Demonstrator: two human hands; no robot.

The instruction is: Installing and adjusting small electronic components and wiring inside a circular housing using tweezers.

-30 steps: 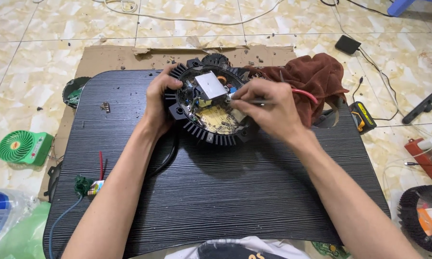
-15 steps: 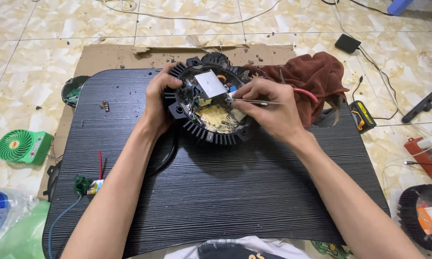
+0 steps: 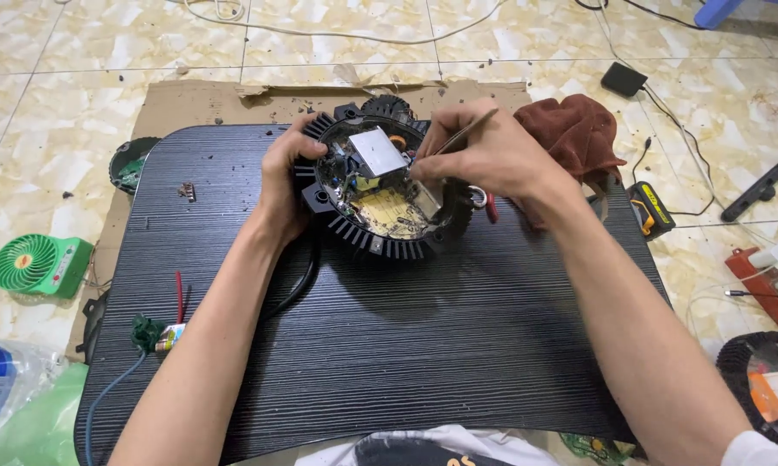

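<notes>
A round black finned housing (image 3: 380,237) lies open on a black ribbed mat (image 3: 389,345), showing a circuit board with a pale square part (image 3: 377,152) inside. My left hand (image 3: 283,185) grips the housing's left rim. My right hand (image 3: 484,155) hovers over the right side, pinching thin metal tweezers (image 3: 468,131) whose tip points down into the board. A black cable (image 3: 298,285) runs from the housing under my left forearm.
A brown rag (image 3: 579,134) and a yellow-black tool (image 3: 652,207) lie at the right. A green mini fan (image 3: 39,263) sits on the tiled floor at the left. Cardboard (image 3: 199,99) lies under the mat. Small wired parts (image 3: 160,332) rest at the mat's left edge.
My right hand has turned, raising the tweezers from nearly flat to a steep angle over the board. The left hand keeps its hold on the rim.
</notes>
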